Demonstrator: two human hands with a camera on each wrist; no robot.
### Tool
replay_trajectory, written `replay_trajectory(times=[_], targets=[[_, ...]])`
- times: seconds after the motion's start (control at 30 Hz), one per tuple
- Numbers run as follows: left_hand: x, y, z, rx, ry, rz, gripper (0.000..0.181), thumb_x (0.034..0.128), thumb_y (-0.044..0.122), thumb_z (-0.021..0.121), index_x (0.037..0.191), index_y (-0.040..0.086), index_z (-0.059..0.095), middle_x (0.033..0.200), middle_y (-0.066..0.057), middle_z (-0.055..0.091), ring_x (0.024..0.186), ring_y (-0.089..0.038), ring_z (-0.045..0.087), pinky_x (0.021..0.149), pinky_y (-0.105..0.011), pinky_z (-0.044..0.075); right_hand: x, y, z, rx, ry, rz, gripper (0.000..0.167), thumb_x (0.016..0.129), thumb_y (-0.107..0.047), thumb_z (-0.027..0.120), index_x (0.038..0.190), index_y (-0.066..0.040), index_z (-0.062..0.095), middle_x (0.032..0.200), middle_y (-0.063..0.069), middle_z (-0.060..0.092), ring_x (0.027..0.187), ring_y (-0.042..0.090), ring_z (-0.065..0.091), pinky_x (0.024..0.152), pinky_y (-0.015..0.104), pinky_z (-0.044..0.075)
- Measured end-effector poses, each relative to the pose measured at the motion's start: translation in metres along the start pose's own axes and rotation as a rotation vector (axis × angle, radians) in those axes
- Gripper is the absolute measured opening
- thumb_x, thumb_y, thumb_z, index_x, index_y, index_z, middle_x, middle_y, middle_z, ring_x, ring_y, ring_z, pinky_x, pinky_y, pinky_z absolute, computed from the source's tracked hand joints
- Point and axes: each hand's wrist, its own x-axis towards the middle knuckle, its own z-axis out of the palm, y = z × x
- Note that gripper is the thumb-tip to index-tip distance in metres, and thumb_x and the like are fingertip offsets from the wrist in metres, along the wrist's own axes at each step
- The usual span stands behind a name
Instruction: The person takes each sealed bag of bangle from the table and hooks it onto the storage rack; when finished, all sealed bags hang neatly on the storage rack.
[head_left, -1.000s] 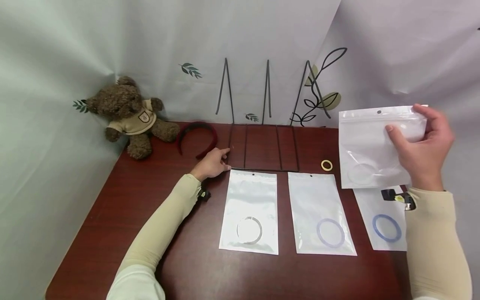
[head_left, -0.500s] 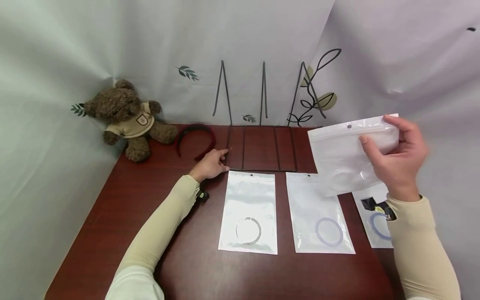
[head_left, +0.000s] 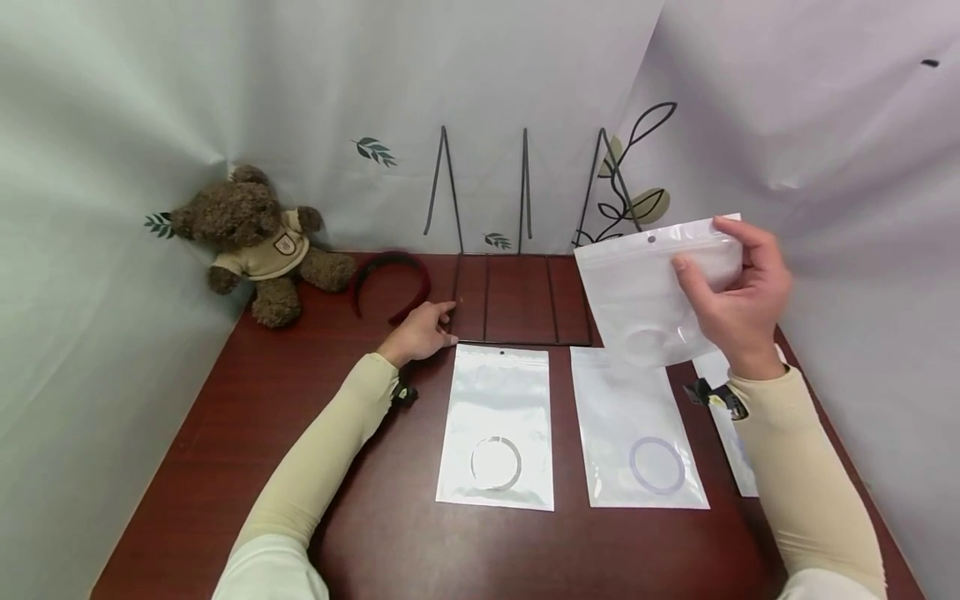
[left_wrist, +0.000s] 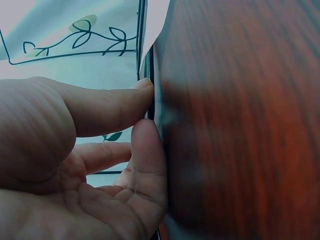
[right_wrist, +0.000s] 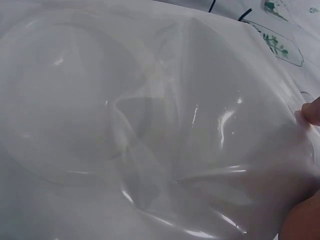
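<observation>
My left hand [head_left: 420, 332] is at the left front corner of a black wire rack [head_left: 486, 300]; in the left wrist view the thumb and a finger of that hand [left_wrist: 75, 165] pinch its dark wire. My right hand [head_left: 742, 304] grips the right side of a white zip pouch [head_left: 622, 292], held tilted above the table. Through the pouch [right_wrist: 210, 75], a pale ring shape shows in the right wrist view. The raised pouch covers the top of a flat pouch [head_left: 615, 417] with a lilac ring [head_left: 657, 439].
Another pouch [head_left: 498, 392] with a silvery ring lies left of the lilac one. A further pouch [head_left: 750, 479] is partly behind my right wrist. A dark red headband [head_left: 427, 287] and a teddy bear [head_left: 273, 254] are at the back left. Fabric walls [head_left: 322, 83] surround the table [head_left: 390, 533].
My right hand has carried the white pouch leftward, from beyond the right pouch to above the lilac-ring pouch. The yellow ring is now hidden from view. My left hand stays on the rack.
</observation>
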Motion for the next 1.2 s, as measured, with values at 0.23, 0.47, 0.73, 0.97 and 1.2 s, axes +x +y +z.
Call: replay_trajectory(times=[0.23,0.47,0.73,0.97,1.2], targets=[[0.001,-0.002,0.0,0.001,0.001,0.01,0.074,0.0996,0.012,0.074,0.163,0.002,0.038,0.139,-0.02,0.057,0.107,-0.024,0.066,0.095,-0.038,0.052,0.003,0.011,0.008,-0.061,-0.009,-0.002,0.048,0.077,0.007,0.081,0.123,0.013,0.068,0.112,-0.005,0.073,0.091,0.012,0.069,0.082,0.018,0.055],[0.0,-0.001,-0.001,-0.005,0.001,0.005,0.074,0.0998,0.011,0.074,0.163,0.002,0.037,0.137,-0.019,0.058,0.106,-0.023,0.065,0.095,-0.037,0.052,0.0,0.017,0.009,-0.074,0.021,-0.002,0.049,0.076,0.005,0.082,0.122,0.012,0.068,0.112,-0.005,0.074,0.093,0.013,0.068,0.084,0.019,0.055],[-0.002,-0.001,0.0,-0.018,0.007,-0.002,0.073,0.0995,0.01,0.074,0.163,0.004,0.038,0.137,-0.018,0.059,0.104,-0.022,0.065,0.094,-0.036,0.051,-0.001,0.027,0.013,-0.074,0.026,0.014,0.048,0.077,0.004,0.083,0.122,0.011,0.069,0.113,-0.006,0.073,0.093,0.012,0.068,0.082,0.02,0.054],[-0.002,0.0,0.0,-0.019,0.008,0.005,0.073,0.0997,0.011,0.074,0.163,0.003,0.038,0.137,-0.018,0.059,0.105,-0.022,0.065,0.094,-0.035,0.051,0.006,0.047,0.023,-0.093,0.011,0.032,0.047,0.081,-0.001,0.083,0.126,0.005,0.068,0.118,-0.009,0.069,0.102,0.015,0.067,0.087,0.022,0.054],[-0.004,-0.002,0.001,-0.049,0.004,0.004,0.074,0.0995,0.01,0.073,0.164,0.004,0.037,0.137,-0.019,0.058,0.104,-0.023,0.064,0.091,-0.036,0.051,0.014,0.065,0.033,-0.032,0.02,0.055,0.045,0.083,-0.003,0.083,0.126,-0.004,0.069,0.119,-0.004,0.068,0.101,0.018,0.067,0.086,0.024,0.055]])
